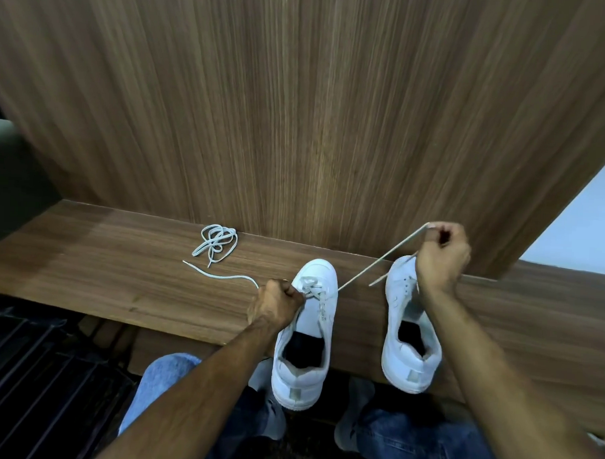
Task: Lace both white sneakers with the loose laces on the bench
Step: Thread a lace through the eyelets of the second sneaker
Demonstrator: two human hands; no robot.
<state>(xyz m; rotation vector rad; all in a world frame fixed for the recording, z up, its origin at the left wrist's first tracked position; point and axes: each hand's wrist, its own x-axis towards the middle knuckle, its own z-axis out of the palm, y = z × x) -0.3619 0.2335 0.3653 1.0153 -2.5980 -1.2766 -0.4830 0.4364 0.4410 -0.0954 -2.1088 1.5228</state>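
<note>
Lacing the left sneaker on the bench point(127, 285).
Loose lace point(214, 247) bundled by the back edge; left hand point(277, 303) grip pinches a lace end at the left sneaker point(307, 336); taut lace point(379, 259) runs to the raised right hand point(442, 256), grip clamped on it; right sneaker point(409, 332) unlaced, heel over front edge.

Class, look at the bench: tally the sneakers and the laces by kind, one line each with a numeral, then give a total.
White sneakers: 2, the left sneaker and the right sneaker.
Laces: 2, the loose lace lying on the bench and the lace being threaded.
Total: 4
</note>
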